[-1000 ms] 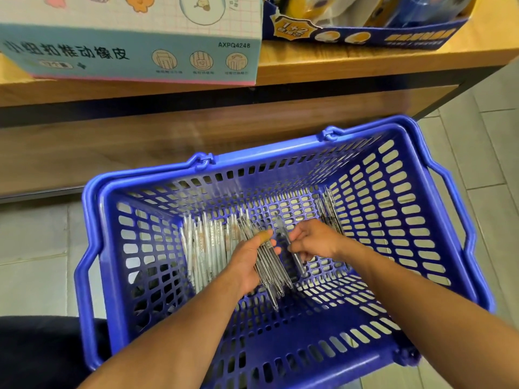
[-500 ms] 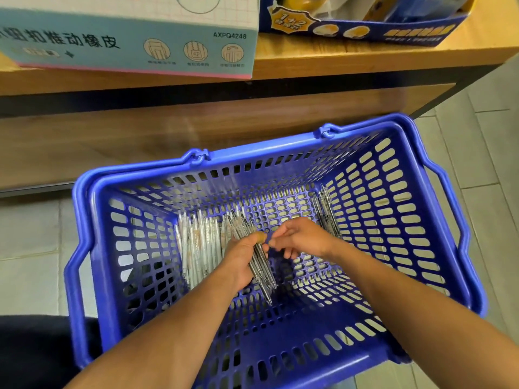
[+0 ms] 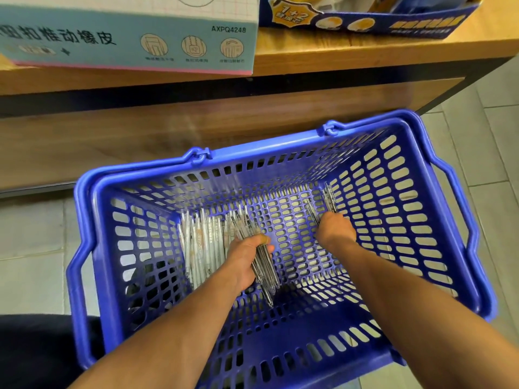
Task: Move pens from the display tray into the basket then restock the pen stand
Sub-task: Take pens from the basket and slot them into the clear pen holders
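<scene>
A blue plastic basket (image 3: 438,209) stands on the floor below me. My left hand (image 3: 247,259) is inside it, shut on a bundle of clear pens (image 3: 264,265) that sticks out above and below my fist. Several white pens (image 3: 202,242) lie on the basket floor just left of that hand. My right hand (image 3: 335,230) is at the right inner wall, its fingers closed around a few dark-tipped pens (image 3: 327,197) leaning there. No display tray or pen stand is in view.
A wooden shelf (image 3: 337,57) runs across the top, carrying a light-blue eraser box (image 3: 126,37) and a dark-blue product tray (image 3: 379,21). A lower wooden panel (image 3: 140,136) sits behind the basket. Grey floor tiles (image 3: 494,153) lie to the right. A dark trouser leg (image 3: 33,352) is at bottom left.
My right hand has left the bundle in my left hand and moved right to the pens by the basket's right wall. My left hand keeps its bundle.
</scene>
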`<state>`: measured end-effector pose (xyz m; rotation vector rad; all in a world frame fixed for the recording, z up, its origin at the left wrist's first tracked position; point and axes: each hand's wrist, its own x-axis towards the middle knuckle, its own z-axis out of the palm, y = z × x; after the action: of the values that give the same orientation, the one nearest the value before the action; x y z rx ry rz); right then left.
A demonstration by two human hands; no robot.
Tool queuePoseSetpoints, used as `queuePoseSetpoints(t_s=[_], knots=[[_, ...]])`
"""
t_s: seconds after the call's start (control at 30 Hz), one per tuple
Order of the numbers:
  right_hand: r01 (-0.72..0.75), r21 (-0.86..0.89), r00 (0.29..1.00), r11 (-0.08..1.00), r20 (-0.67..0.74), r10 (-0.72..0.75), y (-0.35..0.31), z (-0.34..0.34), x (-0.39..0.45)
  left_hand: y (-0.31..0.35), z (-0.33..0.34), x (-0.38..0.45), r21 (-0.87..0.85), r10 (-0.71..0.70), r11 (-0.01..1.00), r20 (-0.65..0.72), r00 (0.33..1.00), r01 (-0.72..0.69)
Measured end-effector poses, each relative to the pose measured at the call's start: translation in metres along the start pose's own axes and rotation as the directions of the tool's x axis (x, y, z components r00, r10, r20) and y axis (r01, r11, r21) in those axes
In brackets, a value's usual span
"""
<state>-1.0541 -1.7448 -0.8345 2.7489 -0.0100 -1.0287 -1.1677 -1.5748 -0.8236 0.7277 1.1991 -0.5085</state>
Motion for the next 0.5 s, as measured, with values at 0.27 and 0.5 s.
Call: queuePoseSetpoints(t_s=[0.27,0.5], knots=[[0.217,0.397,0.933,0.892,0.185,-0.31,-0.003,-0.015,-0.013,-0.001,0.001,0.0,-0.041,0.013,0.999,0.011,1.0,-0.013],[0.21,0.766,0.737,0.607,0.284,-0.613,-0.033,-0.025,-0.062,-0.001,0.002,0.0,-0.084,0.089,0.993,0.106,0.99,-0.08]])
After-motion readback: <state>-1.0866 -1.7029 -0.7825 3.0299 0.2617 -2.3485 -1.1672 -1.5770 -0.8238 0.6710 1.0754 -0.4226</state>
